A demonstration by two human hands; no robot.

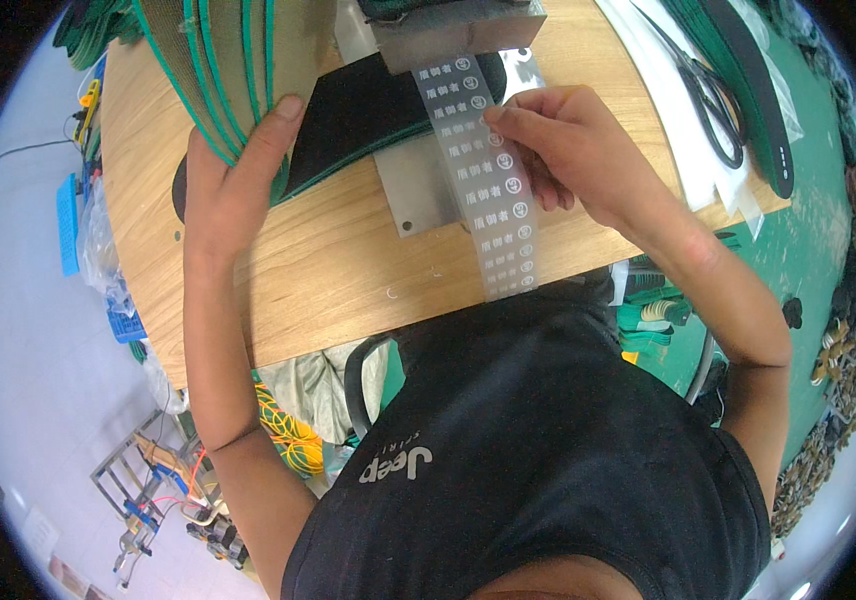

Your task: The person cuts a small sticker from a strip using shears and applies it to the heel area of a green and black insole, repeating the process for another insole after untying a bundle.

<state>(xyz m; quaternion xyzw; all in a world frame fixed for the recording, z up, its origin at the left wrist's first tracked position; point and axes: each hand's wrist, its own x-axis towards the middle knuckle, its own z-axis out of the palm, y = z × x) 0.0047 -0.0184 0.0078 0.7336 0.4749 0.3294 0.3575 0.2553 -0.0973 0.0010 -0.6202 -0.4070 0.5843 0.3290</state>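
Note:
My left hand (233, 185) is closed around the lower end of several beige mesh insoles with green edges (233, 60), its thumb lying over them. Flat on the table beside it is a black insole (343, 120), its right part over a metal plate (413, 190) and below the metal block of a press (468, 38). A clear strip of printed white labels (493, 195) runs from under that block across the insole and past the table's near edge. At the strip's right edge, my right hand (578, 145) pinches it between thumb and forefinger, other fingers curled.
Black scissors (713, 115) lie on white sheets (653, 80) at the right of the wooden table (348, 290). Another black insole with a green edge (748, 90) rests by them. A blue crate (126, 325) and yellow cord (288, 430) are below the table's left side.

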